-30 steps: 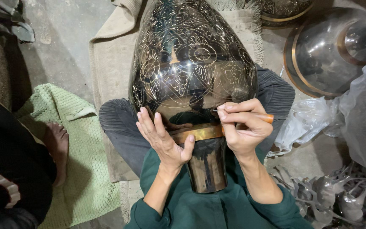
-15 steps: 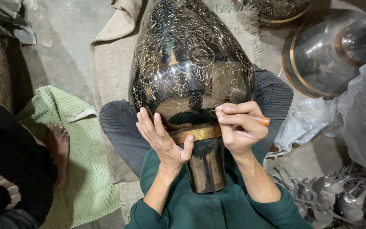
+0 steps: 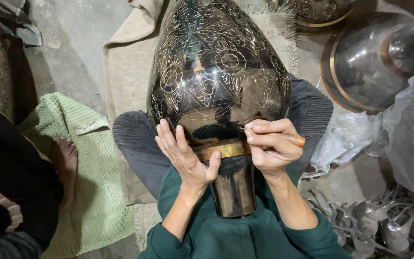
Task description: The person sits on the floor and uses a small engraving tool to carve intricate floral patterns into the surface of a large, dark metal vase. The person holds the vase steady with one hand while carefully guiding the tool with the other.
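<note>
Head view looks straight down on a big dark metal vase, its swollen body cut all over with pale flower patterns, lying across the person's lap with the narrow neck pointing back toward the green-sleeved chest. Left hand is spread wide, fingers fanned flat against the lower curve of the body and thumb hooked over the brass band that rings the neck, steadying it. Right hand is curled tight around a slim tool with an orange handle, the handle poking out to the right past the knuckles; its working tip seems to meet the metal just above the band, though the fingers hide the contact. Under the legs lies a beige cloth on the grey floor, and a green mat sits to the left with a bare foot of another person resting on it. Off to the right stands a second polished vessel, beside crumpled clear plastic.
</note>
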